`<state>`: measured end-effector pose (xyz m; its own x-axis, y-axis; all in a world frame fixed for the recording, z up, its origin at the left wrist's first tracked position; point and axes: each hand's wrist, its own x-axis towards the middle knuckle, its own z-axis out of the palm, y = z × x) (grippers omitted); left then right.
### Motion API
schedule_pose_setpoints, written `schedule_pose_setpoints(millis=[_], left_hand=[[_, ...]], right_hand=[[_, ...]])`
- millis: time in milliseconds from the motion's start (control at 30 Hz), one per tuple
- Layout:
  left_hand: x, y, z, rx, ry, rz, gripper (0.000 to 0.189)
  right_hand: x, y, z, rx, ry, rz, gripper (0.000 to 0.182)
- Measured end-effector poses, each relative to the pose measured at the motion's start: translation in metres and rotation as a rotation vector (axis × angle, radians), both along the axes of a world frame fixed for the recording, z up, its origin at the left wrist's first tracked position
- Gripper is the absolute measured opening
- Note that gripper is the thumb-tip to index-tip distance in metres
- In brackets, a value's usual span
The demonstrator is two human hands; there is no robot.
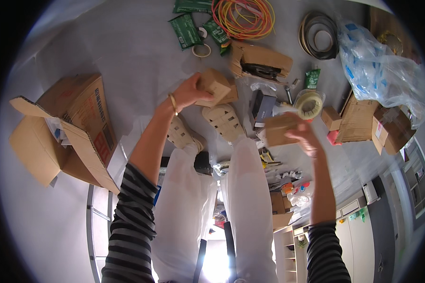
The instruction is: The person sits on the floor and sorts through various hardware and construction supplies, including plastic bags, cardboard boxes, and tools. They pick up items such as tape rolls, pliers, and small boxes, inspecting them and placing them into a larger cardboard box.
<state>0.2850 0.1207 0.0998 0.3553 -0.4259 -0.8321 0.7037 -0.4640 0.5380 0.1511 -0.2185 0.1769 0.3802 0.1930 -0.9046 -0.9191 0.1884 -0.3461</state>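
My left hand grips a small brown cardboard box, held above the toes of my beige clogs. Another small cardboard box shows partly behind it. On the right, my right hand is closed around a second brown cardboard box; hand and box are slightly blurred. Just beyond that box stand a dark grey carton and a roll of pale tape. Farther ahead, a torn-open cardboard box has a black object inside.
A large open carton stands at left. Ahead lie green packets, a red-and-yellow cable coil and rolls of edging strip. A clear plastic bag and a brown box are at right.
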Motion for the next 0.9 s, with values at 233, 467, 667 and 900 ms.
schedule_pose_setpoints(millis=[233,467,667,900], left_hand=[[0.000,-0.013,-0.031,-0.179,0.339,-0.068,0.065],[-0.025,0.012,0.009,-0.235,0.232,0.139,0.079],[-0.081,0.076,0.138,-0.215,-0.141,0.514,0.099],[-0.113,0.198,0.299,-0.084,-0.397,0.800,0.103]], right_hand=[[0.037,0.118,-0.085,0.123,0.207,0.184,0.086],[0.064,0.140,-0.057,0.127,-0.012,0.371,0.099],[0.109,0.196,0.076,0.254,-0.118,0.554,0.103],[0.151,0.336,0.195,0.394,-0.377,0.926,0.099]])
